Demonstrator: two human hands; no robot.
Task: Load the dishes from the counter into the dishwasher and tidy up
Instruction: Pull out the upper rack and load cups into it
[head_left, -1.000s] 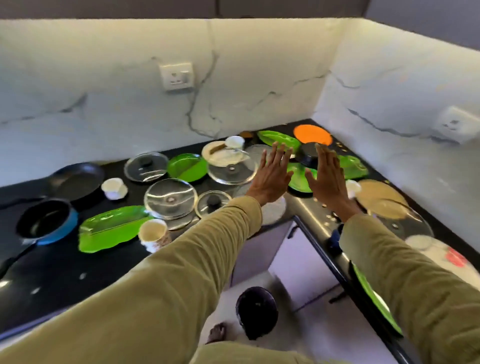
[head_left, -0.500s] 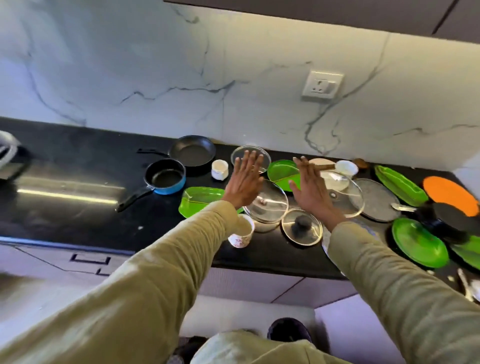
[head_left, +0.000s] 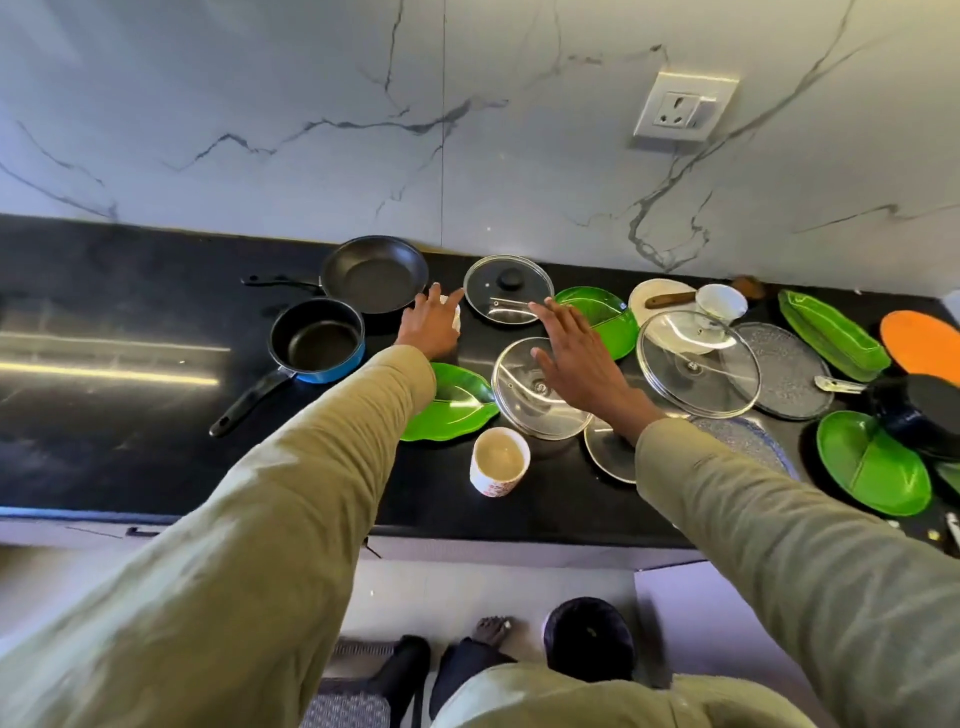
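Note:
Many dishes lie on the black counter (head_left: 130, 374). My left hand (head_left: 431, 325) is stretched out flat with fingers apart, over a small white cup (head_left: 457, 318) between the black frying pan (head_left: 374, 274) and a glass lid with a black knob (head_left: 508, 289). My right hand (head_left: 574, 353) hovers open over another glass lid (head_left: 524, 400), fingertips near a green leaf-shaped plate (head_left: 605, 317). Neither hand holds anything. A white mug (head_left: 500, 461) stands near the front edge, beside a green leaf plate (head_left: 457, 410).
A blue saucepan (head_left: 318, 340) sits at left. To the right lie a large glass lid (head_left: 697, 364), a grey round plate (head_left: 789, 369), green plates (head_left: 872, 462), an orange plate (head_left: 922, 345) and a dark pot (head_left: 919, 415). A wall socket (head_left: 684, 106) is above. A dark bin (head_left: 589, 644) stands on the floor.
My view has swung left along the counter, from the corner to the pans. Both hands, still flat and empty, moved left with it and now hover further back over the cup and lids.

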